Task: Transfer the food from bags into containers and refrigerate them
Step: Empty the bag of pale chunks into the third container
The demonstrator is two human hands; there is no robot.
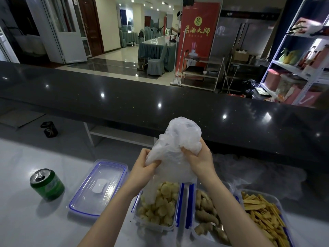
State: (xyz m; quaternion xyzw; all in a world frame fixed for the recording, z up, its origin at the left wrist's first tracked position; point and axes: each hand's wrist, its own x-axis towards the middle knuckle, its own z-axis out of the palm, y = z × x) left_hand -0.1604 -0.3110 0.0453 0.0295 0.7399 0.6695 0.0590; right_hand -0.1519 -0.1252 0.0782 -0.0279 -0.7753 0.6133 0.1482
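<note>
Thin white plastic bag [176,150] was held upside down above the middle container [156,205], its loose mouth hanging into the pale, puffy food pieces [164,202] heaped there. Left hand [148,164] pinched a fold on the bag's lower left; right hand [198,156] had fingers curled into bunched film higher on its right side. Bag looked nearly or fully emptied, limp and crumpled; judged very light, soft, slippery, best gripped by gathered folds rather than flat film. Food pieces appeared light and probably crushable. Container looked like rigid clear plastic with blue clips, easiest taken by its long sides or rim. Just right, a second container [208,216] held knobbly ginger-like pieces, and a third [265,214] held yellow strips; the three sat close together, little gap between rims. A clear lid [99,186] lay left of the middle container, a green can [47,184] further left, near the lid. Crumpled clear plastic [249,168] lay behind the right containers. Open tabletop [26,225] remained at front left; dark raised counter [124,104] bounded the far side.
</note>
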